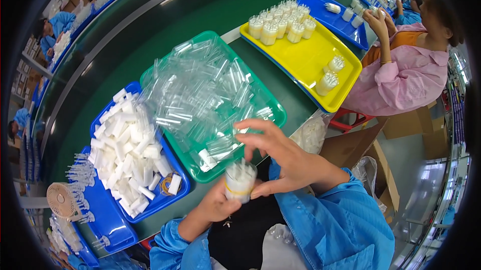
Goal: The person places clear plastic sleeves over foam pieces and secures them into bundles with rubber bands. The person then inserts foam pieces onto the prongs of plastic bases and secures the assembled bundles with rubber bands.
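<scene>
My left hand [216, 201] is closed around a bundle of clear tubes [240, 178] with white pieces inside, which a yellow rubber band circles. The bundle stands roughly upright in front of my chest. Beside and above it is my right hand [283, 157], its fingers spread and curved, the thumb close to the bundle's lower side. Whether that thumb touches the bundle I cannot tell. Just beyond my hands lies a green tray [273, 107] heaped with loose clear plastic tubes [200, 89]. A few white pieces [206, 158] rest in its near corner.
To the left, a blue tray [183, 190] holds many white blocks [125, 144] and rubber bands [166, 185]. Another blue tray [107, 225] carries white pronged pieces, near a small fan [62, 201]. A yellow tray [320, 39] bears finished-looking bundles [280, 19]. A co-worker [401, 69] sits at right.
</scene>
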A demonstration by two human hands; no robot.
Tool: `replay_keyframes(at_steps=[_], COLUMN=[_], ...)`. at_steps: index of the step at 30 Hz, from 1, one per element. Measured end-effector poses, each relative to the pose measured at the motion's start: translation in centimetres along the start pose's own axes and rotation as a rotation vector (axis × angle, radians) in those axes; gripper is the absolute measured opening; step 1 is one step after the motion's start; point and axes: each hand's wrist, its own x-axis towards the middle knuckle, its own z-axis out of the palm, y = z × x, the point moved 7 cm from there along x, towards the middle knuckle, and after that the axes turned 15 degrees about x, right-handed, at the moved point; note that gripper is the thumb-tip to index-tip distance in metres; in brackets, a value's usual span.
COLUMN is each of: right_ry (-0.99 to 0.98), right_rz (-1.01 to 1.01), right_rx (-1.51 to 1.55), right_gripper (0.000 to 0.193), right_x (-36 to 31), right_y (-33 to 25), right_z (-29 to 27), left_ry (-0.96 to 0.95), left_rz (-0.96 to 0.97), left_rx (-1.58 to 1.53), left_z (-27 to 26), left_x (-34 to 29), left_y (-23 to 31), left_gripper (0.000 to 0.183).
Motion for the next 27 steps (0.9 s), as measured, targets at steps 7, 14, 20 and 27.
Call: replay_keyframes(at_steps=[7, 14, 20, 27], right_ry=[-0.322, 0.440, 0.153, -0.080], right_rz=[-0.023, -0.064, 0.608, 0.538], right_rx=[0.169, -1.200, -1.277, -1.381], right_gripper=[0.038, 0.033, 0.035, 0.040], right_x=[-0.5, 1.6, 2.6, 6.4], right_y=[-0.8, -4.2, 2.1, 2.1], right_z=[-1.0, -14.1, -20.3, -20.0], left_ry=[-0.046, -0.177, -0.120, -0.035], left_rz=[0.057, -0.016, -0.046, -0.039], left_rx=[0.066, 0.114, 0.067, -0.042], left_z=[0.6, 0.9, -0.1, -0.9], left_x=[0.7, 1.8, 1.6, 1.3], left_y=[-0.2, -0.6, -0.8, -1.4], left_gripper=[0.089, 0.077, 0.063, 0.052])
